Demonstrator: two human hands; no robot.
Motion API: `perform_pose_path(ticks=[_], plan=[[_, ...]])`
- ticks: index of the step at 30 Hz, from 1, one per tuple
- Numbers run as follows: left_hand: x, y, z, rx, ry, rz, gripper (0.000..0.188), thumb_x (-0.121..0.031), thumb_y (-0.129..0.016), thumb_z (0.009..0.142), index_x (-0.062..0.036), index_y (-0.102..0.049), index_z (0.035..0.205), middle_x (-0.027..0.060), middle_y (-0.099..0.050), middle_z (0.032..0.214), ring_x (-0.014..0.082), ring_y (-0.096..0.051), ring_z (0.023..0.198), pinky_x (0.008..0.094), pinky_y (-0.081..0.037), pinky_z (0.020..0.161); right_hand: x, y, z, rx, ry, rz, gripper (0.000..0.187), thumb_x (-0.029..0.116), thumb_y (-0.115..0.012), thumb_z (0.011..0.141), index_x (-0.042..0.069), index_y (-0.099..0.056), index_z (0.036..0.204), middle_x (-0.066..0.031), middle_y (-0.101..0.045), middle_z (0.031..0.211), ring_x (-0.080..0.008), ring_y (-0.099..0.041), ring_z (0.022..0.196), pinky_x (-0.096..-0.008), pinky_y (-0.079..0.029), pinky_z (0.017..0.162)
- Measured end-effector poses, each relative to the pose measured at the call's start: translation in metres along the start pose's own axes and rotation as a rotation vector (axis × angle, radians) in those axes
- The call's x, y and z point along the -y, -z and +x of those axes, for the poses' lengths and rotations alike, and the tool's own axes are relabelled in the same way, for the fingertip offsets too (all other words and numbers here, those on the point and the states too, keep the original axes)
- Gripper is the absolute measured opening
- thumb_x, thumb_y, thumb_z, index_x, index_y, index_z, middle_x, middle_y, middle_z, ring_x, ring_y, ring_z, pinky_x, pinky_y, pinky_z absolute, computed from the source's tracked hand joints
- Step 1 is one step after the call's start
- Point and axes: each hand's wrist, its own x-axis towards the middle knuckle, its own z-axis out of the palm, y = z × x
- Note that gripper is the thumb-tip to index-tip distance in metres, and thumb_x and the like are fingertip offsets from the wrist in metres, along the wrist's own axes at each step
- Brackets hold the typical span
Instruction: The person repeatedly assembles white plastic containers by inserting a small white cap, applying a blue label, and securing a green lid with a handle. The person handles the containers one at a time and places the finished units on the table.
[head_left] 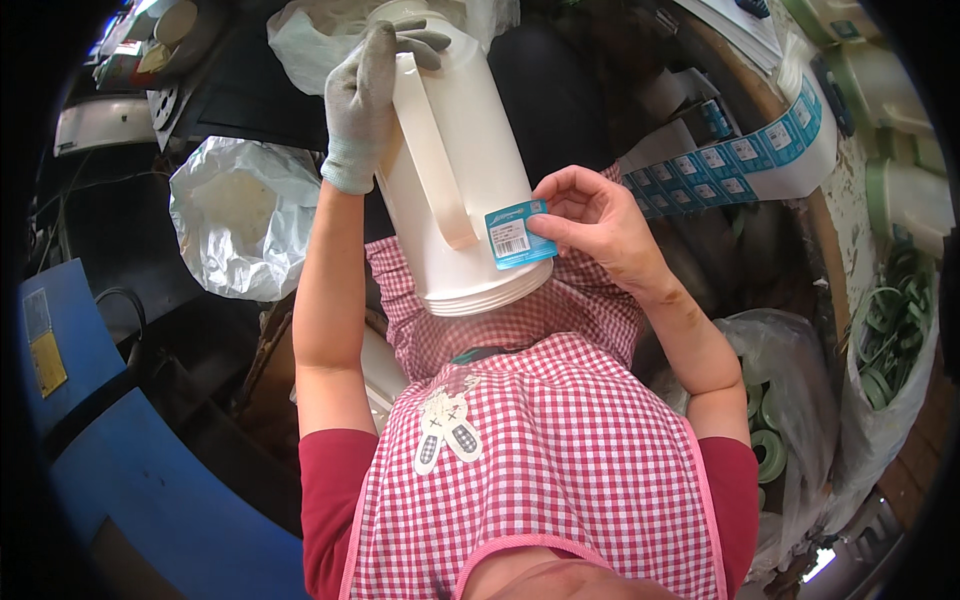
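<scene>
A cream plastic jug point(478, 130) with a long side handle lies tilted over my lap, its threaded rim toward me. My left hand point(362, 105), in a grey-white glove, is closed on the jug at the far end of the handle. A blue-and-white sticker point(512, 236) with a barcode lies against the jug's side near the threaded rim. My bare right hand point(598, 222) pinches the sticker's right edge between thumb and forefinger. Whether the whole sticker is stuck flat cannot be made out.
A strip of blue-and-white stickers point(735, 160) curves over the bench at the right. Past it stand several pale containers with green parts point(890, 90). Clear bags of green plastic parts point(770, 450) sit at my right. A bag-lined bin point(235, 225) and blue machine panels point(160, 490) are at the left.
</scene>
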Motion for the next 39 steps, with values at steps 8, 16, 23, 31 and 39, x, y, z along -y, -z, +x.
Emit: perform_pose_path(ticks=[8,16,23,31,39], plan=[[0.0,-0.001,0.001,0.002,-0.069,0.08,0.062,-0.04,-0.039,0.115,0.0029,-0.076,0.089,0.0171,-0.078,0.11,0.027,-0.063,0.123,0.0401,-0.043,0.112,-0.012,-0.005,0.003,-0.043,0.043,-0.176,0.034,0.013,-0.087,0.087,0.003,-0.069,0.114,-0.0056,-0.074,0.099,-0.0096,-0.072,0.087,-0.0231,-0.06,0.074],[-0.004,-0.006,-0.003,-0.044,-0.003,-0.024,0.061,-0.04,-0.04,0.115,0.0026,-0.076,0.089,0.0111,-0.079,0.105,0.0199,-0.069,0.105,0.0332,-0.052,0.097,-0.011,-0.006,-0.011,0.022,0.076,0.098,0.052,0.024,-0.084,0.091,-0.002,-0.06,0.129,-0.0121,-0.074,0.113,-0.0171,-0.072,0.097,-0.0305,-0.059,0.09],[-0.016,-0.002,0.0,-0.237,-0.108,0.346,0.037,-0.027,-0.052,0.112,0.0015,-0.075,0.113,0.0108,-0.075,0.117,0.0149,-0.066,0.108,0.0297,-0.051,0.095,-0.021,-0.065,0.023,0.022,0.331,0.182,0.055,0.043,-0.07,0.102,-0.002,-0.057,0.131,-0.0057,-0.068,0.096,-0.0097,-0.06,0.079,-0.023,-0.048,0.075],[-0.067,0.043,0.025,0.356,0.063,-0.919,0.074,-0.051,-0.07,0.097,-0.0019,-0.051,0.149,0.0194,-0.05,0.155,0.0265,-0.054,0.138,0.0433,-0.047,0.116,-0.037,0.006,0.059,0.115,-0.011,0.31,0.065,0.06,-0.044,0.109,0.007,-0.067,0.08,-0.0011,-0.059,0.065,-0.012,-0.058,0.063,-0.0271,-0.047,0.063],[-0.042,0.031,0.077,0.034,0.435,0.51,0.046,-0.041,-0.076,0.096,0.003,-0.077,0.108,0.0047,-0.075,0.094,0.0105,-0.068,0.082,0.0267,-0.055,0.076,0.19,0.197,0.171,-1.161,0.764,-1.794,0.03,0.037,-0.063,0.1,0.01,-0.077,0.098,-0.01,-0.075,0.098,-0.0307,-0.071,0.097,-0.0486,-0.053,0.085]])
